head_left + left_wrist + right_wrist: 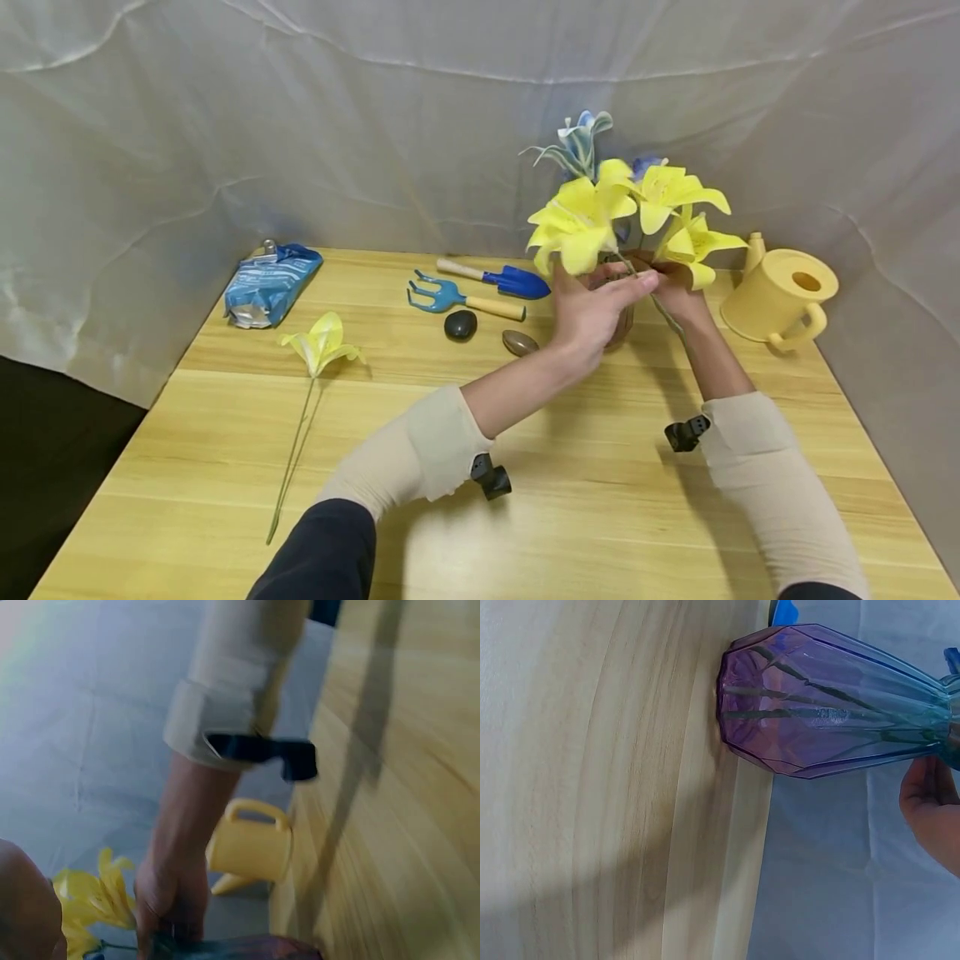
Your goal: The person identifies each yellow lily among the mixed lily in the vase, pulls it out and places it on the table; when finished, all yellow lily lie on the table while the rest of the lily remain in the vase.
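Note:
My left hand (588, 312) pinches the stem of a yellow lily (581, 221); the stem slants down across the front of my right hand (678, 292). Behind the left hand stands a faceted glass vase (817, 705), purple at the base and teal at the neck, with several green stems inside. In the right wrist view, curled fingers (930, 784) of my right hand hold the vase's neck. Above the vase are other yellow lilies (671, 196) and a blue lily (577, 146). Both hands partly hide the neck. The left wrist view is blurred.
A yellow watering can (776, 296) stands at the right. Left of the vase lie a blue trowel (521, 282), a hand rake (450, 293), a black stone (461, 325) and a brown stone (519, 342). Farther left are a blue bag (273, 285) and a single yellow lily (322, 346).

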A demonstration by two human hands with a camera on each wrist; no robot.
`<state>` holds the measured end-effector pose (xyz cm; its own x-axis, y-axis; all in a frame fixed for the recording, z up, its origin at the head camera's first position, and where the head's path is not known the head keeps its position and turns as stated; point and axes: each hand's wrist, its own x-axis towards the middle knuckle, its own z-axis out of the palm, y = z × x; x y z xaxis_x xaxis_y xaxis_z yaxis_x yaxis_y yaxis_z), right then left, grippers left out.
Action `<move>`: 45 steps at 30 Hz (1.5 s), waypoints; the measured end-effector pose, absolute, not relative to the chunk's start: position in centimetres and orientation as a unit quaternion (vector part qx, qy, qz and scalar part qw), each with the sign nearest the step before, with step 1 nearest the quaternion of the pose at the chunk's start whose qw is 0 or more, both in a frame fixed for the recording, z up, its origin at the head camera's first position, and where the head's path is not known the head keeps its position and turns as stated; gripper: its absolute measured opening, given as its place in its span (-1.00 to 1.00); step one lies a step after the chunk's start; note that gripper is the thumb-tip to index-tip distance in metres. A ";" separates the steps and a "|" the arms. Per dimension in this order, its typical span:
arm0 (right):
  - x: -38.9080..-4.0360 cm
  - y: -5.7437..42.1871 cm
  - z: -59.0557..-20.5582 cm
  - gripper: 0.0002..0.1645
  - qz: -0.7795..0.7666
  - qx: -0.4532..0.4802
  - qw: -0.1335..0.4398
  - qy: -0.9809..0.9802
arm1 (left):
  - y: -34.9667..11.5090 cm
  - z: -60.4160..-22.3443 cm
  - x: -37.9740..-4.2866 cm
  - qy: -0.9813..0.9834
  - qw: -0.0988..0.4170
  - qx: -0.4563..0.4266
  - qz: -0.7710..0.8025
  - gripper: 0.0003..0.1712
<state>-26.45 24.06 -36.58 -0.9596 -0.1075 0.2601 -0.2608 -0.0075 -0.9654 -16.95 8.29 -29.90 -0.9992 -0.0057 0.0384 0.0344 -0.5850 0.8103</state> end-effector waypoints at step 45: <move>-24.2 24.8 -36.2 -0.44 0.522 0.187 -0.040 -0.831 | -15.6 -36.4 -11.7 -0.796 -0.250 -0.087 -0.544 -0.84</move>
